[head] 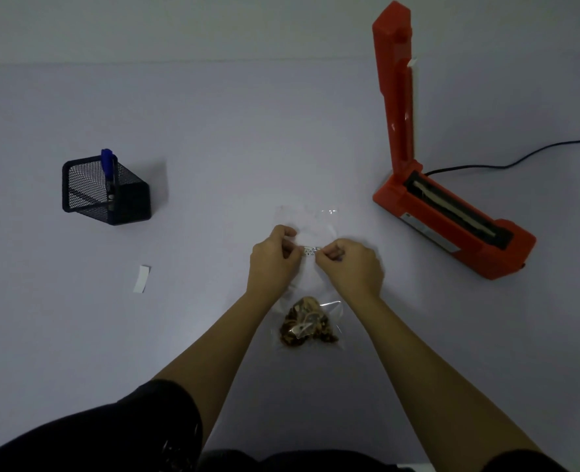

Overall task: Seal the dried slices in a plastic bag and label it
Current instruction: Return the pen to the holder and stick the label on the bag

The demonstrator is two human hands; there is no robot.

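Note:
A clear plastic bag (310, 223) lies flat on the table in front of me, its far end empty. The brown dried slices (307, 324) are bunched at its near end, between my forearms. A small white label (310, 250) with dark print stretches between my two hands above the bag's middle. My left hand (273, 258) pinches the label's left end. Its right end is pinched by my right hand (353, 265). Whether the label touches the bag, I cannot tell.
An orange heat sealer (452, 216) stands at the right with its arm raised and a black cord (520, 158) trailing off right. A black mesh pen holder (104, 192) with a blue marker (108, 165) sits at the left. A white paper strip (141, 279) lies left of my hands.

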